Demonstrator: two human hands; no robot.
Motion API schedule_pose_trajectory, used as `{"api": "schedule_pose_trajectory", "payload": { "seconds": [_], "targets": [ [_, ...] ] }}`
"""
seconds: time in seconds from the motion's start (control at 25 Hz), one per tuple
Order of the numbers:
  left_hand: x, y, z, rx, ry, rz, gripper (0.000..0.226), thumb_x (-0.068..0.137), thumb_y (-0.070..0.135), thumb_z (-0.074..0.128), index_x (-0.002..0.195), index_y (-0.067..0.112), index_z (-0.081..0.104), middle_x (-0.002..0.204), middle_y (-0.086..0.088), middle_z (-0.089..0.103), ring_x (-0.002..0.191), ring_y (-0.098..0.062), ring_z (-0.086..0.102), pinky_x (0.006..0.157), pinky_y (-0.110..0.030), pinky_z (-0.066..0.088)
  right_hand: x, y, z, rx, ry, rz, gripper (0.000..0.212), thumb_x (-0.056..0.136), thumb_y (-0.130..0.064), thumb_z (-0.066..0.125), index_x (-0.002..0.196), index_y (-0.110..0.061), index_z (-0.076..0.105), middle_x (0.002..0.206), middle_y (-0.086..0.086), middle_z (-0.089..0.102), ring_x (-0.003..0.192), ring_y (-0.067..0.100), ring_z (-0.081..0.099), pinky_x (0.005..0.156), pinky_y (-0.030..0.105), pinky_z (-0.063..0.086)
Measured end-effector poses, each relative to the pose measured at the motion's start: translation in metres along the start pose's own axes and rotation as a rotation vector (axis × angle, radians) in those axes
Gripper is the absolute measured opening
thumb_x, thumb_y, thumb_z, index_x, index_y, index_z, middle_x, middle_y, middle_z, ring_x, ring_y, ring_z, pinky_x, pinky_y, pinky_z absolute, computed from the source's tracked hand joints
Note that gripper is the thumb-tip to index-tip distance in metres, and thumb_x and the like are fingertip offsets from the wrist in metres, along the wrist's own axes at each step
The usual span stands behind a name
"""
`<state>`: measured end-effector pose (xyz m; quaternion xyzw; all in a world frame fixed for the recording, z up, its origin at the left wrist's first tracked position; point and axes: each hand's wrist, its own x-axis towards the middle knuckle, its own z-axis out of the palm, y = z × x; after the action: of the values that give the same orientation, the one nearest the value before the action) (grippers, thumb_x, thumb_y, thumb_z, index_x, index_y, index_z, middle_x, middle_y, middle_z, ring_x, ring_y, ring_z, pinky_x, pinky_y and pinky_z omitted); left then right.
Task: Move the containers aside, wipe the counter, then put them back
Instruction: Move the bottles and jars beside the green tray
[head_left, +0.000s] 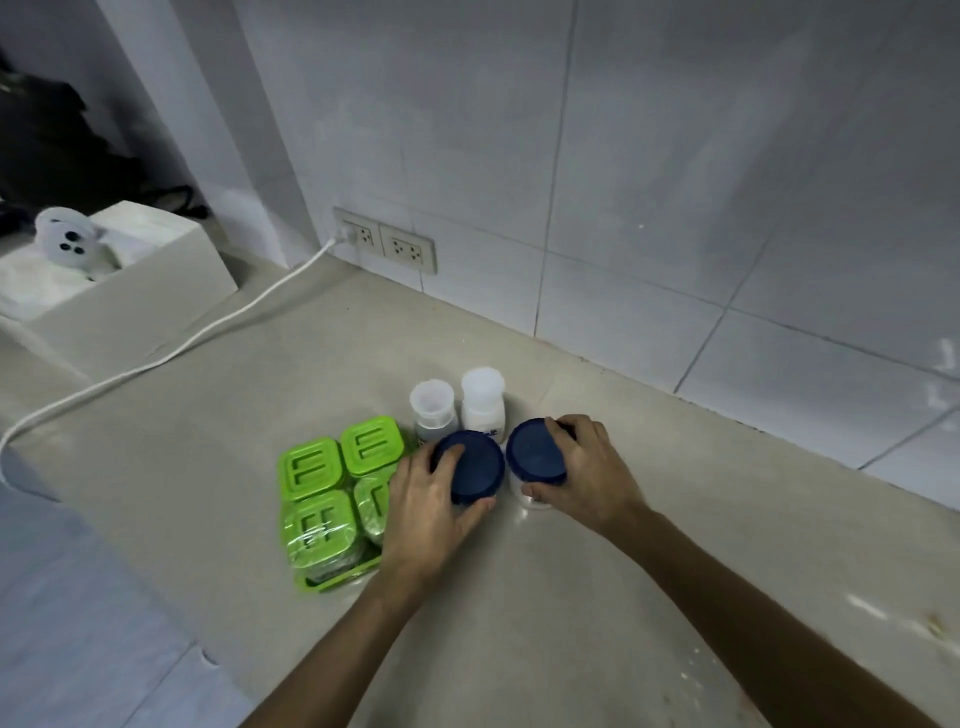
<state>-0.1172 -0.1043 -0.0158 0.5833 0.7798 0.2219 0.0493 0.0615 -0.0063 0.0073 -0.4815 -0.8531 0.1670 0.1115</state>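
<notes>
Two jars with dark blue lids stand side by side on the grey counter (519, 597). My left hand (426, 509) grips the left blue-lidded jar (475, 465) from its left side. My right hand (587, 467) wraps around the right blue-lidded jar (535, 449) from the right. Behind them stand two small bottles with white caps, one (432, 402) and the other (483, 397). To the left sits a wrapped pack of several green-lidded containers (322, 499), partly hidden by my left hand.
The tiled wall (675, 182) runs behind the counter with a double power socket (384, 241); a white cable (171, 353) trails from it across the counter to the left edge. A white box (135, 291) with a small white device (67, 239) sits at far left.
</notes>
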Motion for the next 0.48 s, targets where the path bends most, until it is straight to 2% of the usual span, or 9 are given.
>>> {"api": "schedule_pose_trajectory", "payload": {
  "seconds": [0.12,0.2,0.36,0.48],
  "targets": [
    [0.0,0.001,-0.003,0.081,0.0,0.001,0.058,0.072,0.049,0.066,0.122,0.019,0.059,0.122,-0.014,0.055,0.11,-0.034,0.052,0.093,-0.043,0.045,-0.002,0.001,0.003,-0.009,-0.059,-0.034,0.088,0.078,-0.051,0.065,0.145,-0.01,0.026,0.148,0.013,0.029,0.134,0.028,0.031,0.108,0.037,0.035],
    [-0.002,0.008,-0.008,0.145,0.033,0.086,0.05,0.077,0.047,0.06,0.12,0.021,0.06,0.126,-0.011,0.053,0.112,-0.032,0.05,0.092,-0.043,0.044,-0.01,0.01,-0.001,0.001,-0.079,-0.019,0.087,0.083,-0.053,0.058,0.148,-0.014,0.017,0.155,0.011,0.019,0.14,0.027,0.025,0.112,0.039,0.03],
    [-0.01,0.057,0.006,0.086,0.054,0.374,0.03,0.082,0.032,0.055,0.108,0.019,0.061,0.123,-0.006,0.057,0.112,-0.024,0.049,0.092,-0.036,0.039,-0.058,0.069,-0.02,-0.003,0.039,0.053,0.059,0.091,-0.045,0.051,0.14,-0.014,0.039,0.148,0.009,0.037,0.134,0.025,0.038,0.109,0.039,0.036],
    [-0.016,0.112,0.04,0.024,-0.042,0.523,0.027,0.083,0.03,0.049,0.102,0.018,0.063,0.112,-0.003,0.06,0.103,-0.021,0.055,0.087,-0.03,0.039,-0.111,0.132,-0.04,-0.04,0.088,0.16,0.048,0.091,-0.043,0.052,0.129,-0.015,0.05,0.136,0.007,0.05,0.122,0.023,0.05,0.101,0.036,0.044]
  ]
}}
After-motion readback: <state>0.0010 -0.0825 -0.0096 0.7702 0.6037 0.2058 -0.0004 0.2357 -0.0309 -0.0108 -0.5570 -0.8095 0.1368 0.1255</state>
